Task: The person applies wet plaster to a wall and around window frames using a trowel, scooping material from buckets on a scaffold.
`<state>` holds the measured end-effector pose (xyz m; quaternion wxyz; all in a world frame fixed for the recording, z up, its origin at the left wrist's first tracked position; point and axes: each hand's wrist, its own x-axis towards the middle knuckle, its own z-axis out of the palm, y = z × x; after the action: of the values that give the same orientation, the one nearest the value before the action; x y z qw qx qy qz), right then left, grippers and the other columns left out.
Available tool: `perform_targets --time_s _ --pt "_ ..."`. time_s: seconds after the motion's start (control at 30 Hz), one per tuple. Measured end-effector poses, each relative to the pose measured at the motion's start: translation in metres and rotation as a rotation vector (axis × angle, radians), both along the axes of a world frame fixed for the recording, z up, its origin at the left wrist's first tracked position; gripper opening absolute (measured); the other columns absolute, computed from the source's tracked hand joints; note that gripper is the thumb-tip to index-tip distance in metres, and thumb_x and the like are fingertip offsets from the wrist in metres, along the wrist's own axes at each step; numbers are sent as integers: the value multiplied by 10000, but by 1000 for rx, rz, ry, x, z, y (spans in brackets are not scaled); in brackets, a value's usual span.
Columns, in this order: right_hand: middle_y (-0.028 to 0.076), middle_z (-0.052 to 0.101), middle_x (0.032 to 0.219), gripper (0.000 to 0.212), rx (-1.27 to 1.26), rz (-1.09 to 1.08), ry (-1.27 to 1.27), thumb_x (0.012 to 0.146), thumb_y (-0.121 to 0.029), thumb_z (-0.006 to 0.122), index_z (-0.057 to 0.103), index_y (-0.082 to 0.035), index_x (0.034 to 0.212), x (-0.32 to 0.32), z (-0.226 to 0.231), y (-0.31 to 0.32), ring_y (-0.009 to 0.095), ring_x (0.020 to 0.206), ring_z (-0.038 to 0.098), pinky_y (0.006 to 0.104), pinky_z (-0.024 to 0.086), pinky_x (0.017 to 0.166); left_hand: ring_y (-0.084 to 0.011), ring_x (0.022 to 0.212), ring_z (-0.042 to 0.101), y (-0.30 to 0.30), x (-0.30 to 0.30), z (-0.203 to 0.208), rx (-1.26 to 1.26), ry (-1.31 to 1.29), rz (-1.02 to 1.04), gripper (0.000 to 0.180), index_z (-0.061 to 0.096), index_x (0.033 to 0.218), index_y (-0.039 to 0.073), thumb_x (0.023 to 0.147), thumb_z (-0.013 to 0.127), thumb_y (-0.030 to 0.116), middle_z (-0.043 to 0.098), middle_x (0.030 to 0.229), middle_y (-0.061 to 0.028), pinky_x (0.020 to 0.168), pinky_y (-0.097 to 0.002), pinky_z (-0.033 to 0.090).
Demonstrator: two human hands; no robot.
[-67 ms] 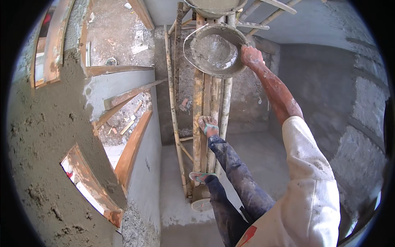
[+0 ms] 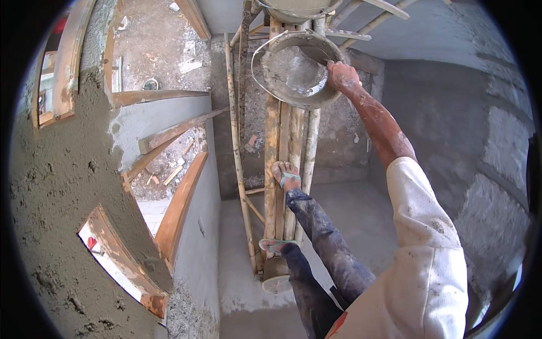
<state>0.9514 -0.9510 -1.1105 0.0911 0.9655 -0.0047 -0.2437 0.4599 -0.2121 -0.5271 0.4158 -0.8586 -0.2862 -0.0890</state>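
Observation:
My right hand (image 2: pixel 342 77) is closed at the right rim of a bucket (image 2: pixel 270 85). It grips a trowel whose dark, mortar-smeared blade (image 2: pixel 314 55) reaches into the bucket; the handle is hidden in my fist. Wet grey mortar (image 2: pixel 291 70) with a shiny, watery patch lies inside. The bucket's wire handle hangs over its left side. Bamboo poles (image 2: pixel 272 141) carry the bucket, and my sandalled feet (image 2: pixel 287 174) stand on the same poles. Nowhere in the picture does my left hand appear.
A second bucket (image 2: pixel 299 7) stands just beyond. To the left rises a wall with rough wet plaster (image 2: pixel 62 186) around wooden frames (image 2: pixel 183 209). The floor (image 2: pixel 243 294) lies well below the poles. A grey wall (image 2: pixel 435 113) is on the right.
My right hand has shifted slightly left over the bucket's rim. The trowel blade now shows inside the bucket, above the mortar. The view has moved a little.

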Motion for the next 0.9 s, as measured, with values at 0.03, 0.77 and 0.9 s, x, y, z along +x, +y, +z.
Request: perform_targets --time_s 0.03,0.77,0.9 --pt "195 781 1083 287 -1 3 -1 981 -201 554 731 -43 1142 0 -11 6 389 1014 773 493 635 860 -573 1564 222 2 6 -11 -7 -2 -7 1399 28 1681 -77 836 589 886 61 1696 -429 1179 -669 352" --pt "248 762 1041 453 889 -402 43 901 -375 724 756 -47 1212 -60 47 55 394 1025 737 489 559 910 -525 1572 261 74 -13 104 209 -66 -106 1312 53 1695 -45 891 446 914 101 1728 -366 1242 -614 303" --pt "256 744 1201 436 836 -196 -111 960 -322 667 726 -52 1298 -64 121 93 407 1146 710 526 540 989 -517 1574 268 115 -127 206 421 -116 -51 1298 58 1697 -39 900 420 919 108 1734 -354 1254 -604 294"
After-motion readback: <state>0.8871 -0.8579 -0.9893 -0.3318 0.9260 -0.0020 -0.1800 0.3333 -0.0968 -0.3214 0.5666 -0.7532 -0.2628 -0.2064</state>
